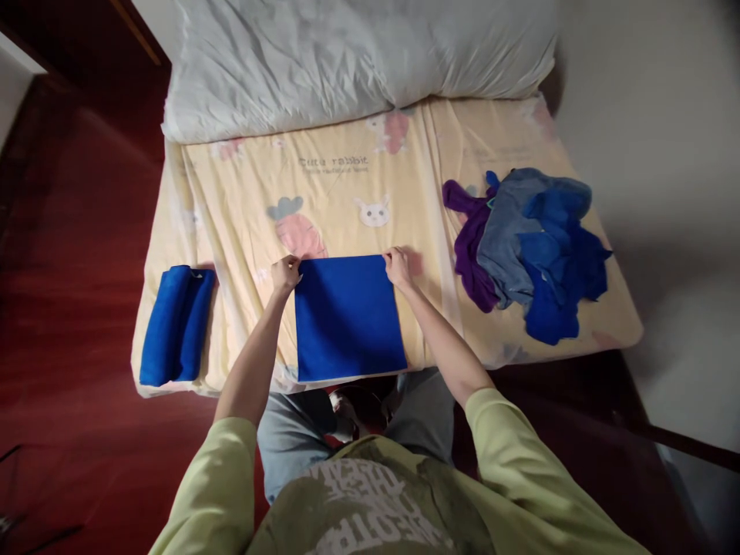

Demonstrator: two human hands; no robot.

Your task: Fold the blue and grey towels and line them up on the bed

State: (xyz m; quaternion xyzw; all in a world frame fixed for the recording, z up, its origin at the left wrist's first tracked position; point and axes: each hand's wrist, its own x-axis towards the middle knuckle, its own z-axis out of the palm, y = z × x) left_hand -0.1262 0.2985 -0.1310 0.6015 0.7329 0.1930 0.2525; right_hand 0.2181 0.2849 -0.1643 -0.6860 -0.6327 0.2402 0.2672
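A blue cloth lies flat as a near-square at the front edge of the bed. Its far left corner is pinched in my left hand, and my right hand grips the far right corner the same way. To the left sit rolled blue cloths, side by side. On the right is a loose heap with a blue cloth, a grey-blue cloth and a purple cloth crumpled together.
The bed has a yellow sheet printed with rabbits and carrots. A large pale quilt or pillow lies across its far side. A wall stands on the right, and a dark red floor spreads out on the left.
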